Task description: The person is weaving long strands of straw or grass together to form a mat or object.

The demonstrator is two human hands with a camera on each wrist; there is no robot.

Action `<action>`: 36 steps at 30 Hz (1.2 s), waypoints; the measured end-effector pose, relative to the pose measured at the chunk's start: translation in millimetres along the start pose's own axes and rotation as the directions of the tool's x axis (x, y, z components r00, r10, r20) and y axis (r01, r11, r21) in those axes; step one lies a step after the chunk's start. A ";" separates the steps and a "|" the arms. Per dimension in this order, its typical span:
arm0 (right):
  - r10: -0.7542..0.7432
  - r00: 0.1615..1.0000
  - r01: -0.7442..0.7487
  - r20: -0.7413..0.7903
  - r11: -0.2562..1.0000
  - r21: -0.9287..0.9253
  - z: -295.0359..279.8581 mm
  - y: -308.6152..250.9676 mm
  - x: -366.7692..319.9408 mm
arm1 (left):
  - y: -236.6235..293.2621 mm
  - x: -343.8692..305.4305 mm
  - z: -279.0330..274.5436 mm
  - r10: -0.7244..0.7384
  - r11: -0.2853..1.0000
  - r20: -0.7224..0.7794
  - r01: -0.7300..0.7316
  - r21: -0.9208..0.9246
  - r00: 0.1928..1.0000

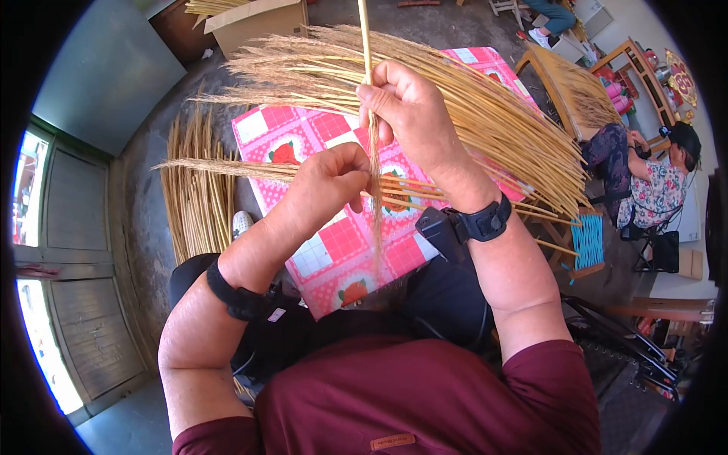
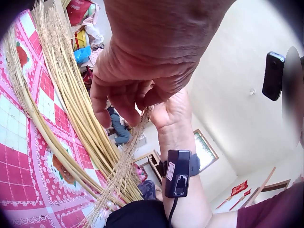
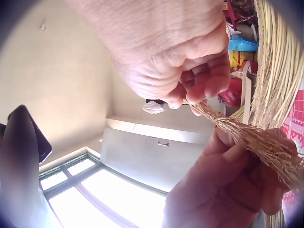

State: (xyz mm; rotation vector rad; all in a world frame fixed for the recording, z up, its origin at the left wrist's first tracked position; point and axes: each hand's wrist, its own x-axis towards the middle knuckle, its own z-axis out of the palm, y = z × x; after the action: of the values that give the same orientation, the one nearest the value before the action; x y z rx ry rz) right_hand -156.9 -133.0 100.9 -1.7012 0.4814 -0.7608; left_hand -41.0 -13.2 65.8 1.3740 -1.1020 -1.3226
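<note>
My right hand (image 1: 413,114) grips a reed stalk (image 1: 365,34) between thumb and fingers, above the pink patterned tablecloth (image 1: 322,292). The stalk stands upright in the head view, its feathery plume (image 1: 376,216) pointing down toward me. Just below, my left hand (image 1: 326,182) pinches the plume with curled fingers. In the right wrist view the plume (image 3: 247,135) runs across the left hand's fingers (image 3: 273,194). Its loose tip (image 2: 118,175) hangs past them in the left wrist view. A few more plumed stalks (image 1: 227,168) lie on the cloth beneath my left hand.
A large bundle of plumed stalks (image 1: 485,106) lies across the table's far side. Another bundle (image 1: 196,205) is on the floor at left, near a cardboard box (image 1: 258,26). A seated person (image 1: 656,182) is at right, beside a blue woven stool (image 1: 588,241).
</note>
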 end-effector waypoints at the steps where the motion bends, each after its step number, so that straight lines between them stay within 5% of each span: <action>1: 0.001 1.000 -0.001 -0.005 1.000 0.011 -0.1 -0.3 0.2 | 0.8 -0.2 -0.5 0.001 1.000 0.001 -0.001 -0.021 1.000; 8: -0.015 1.000 0.015 -0.015 1.000 0.006 -0.1 3.0 0.5 | 5.8 -3.4 -0.3 -0.092 0.974 -0.027 0.085 -0.208 0.995; 30: -0.203 0.970 0.240 0.132 0.880 -0.409 13.8 13.4 -6.3 | -2.8 -0.4 5.6 -0.206 0.978 0.084 0.208 -0.006 0.975; 36: -0.150 0.989 0.149 0.009 0.965 -0.216 12.1 6.7 -7.8 | -0.6 2.8 -1.7 -0.167 0.978 0.066 0.174 -0.113 0.984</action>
State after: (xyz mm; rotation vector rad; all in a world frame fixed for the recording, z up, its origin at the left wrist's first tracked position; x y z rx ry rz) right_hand -153.5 -121.1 91.0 -1.9550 0.4578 -0.8485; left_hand -39.2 -15.8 64.7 1.3747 -0.9432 -1.5337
